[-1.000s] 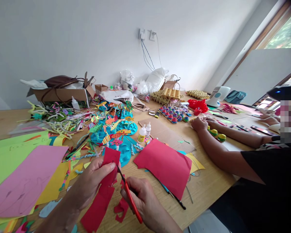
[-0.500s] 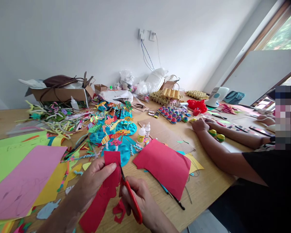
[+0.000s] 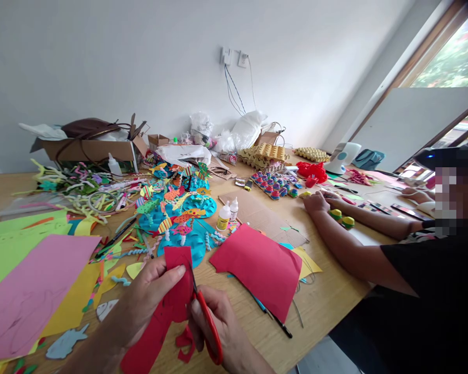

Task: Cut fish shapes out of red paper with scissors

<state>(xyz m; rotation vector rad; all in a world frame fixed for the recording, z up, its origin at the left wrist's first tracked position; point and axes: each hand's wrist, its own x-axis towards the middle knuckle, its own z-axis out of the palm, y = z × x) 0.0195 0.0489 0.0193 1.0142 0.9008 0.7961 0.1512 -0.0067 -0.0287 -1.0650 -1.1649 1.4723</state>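
Between thumb and fingers, my left hand point(image 3: 146, 296) pinches a long strip of red paper point(image 3: 178, 298), whose lower end hangs toward the table's front edge. Red-handled scissors point(image 3: 208, 324) are gripped in my right hand point(image 3: 222, 322), their dark blades against the right side of the strip. Whether the blades are fully closed is hard to tell. Small red scraps point(image 3: 185, 343) lie below, between my hands. To the right rests a large red sheet point(image 3: 259, 265), with a dark pen point(image 3: 283, 326) partly under it.
Blue pieces with paper fish point(image 3: 171, 208) and two glue bottles point(image 3: 223, 217) stand behind my hands. Pink paper point(image 3: 35, 291) and green sheets lie left. A box point(image 3: 89, 153) is at the back. At right, another person's arms point(image 3: 339, 249) rest on the table near egg cartons point(image 3: 263, 153).
The whole view has shifted slightly, so most things appear a little further left. My hands still hold the red strip and scissors in nearly the same pose.
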